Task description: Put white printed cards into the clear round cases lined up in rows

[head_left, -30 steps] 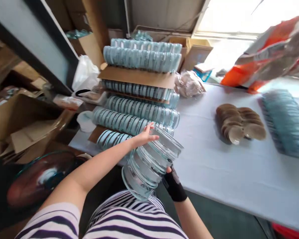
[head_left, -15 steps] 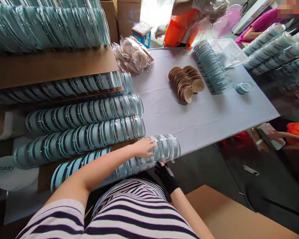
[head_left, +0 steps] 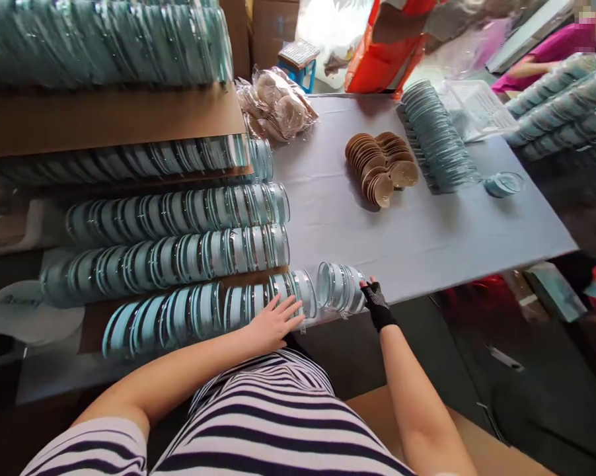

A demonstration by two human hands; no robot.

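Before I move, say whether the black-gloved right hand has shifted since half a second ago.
Yes: judged against the round brown pieces on the pale table, the right hand has moved rightward, closer to them.

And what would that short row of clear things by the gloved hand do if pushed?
The short row may roll, being round and lying on its side. It could fall, being near the edge of the table. It looks shiny and glassy, so it's probably slippery and breakable.
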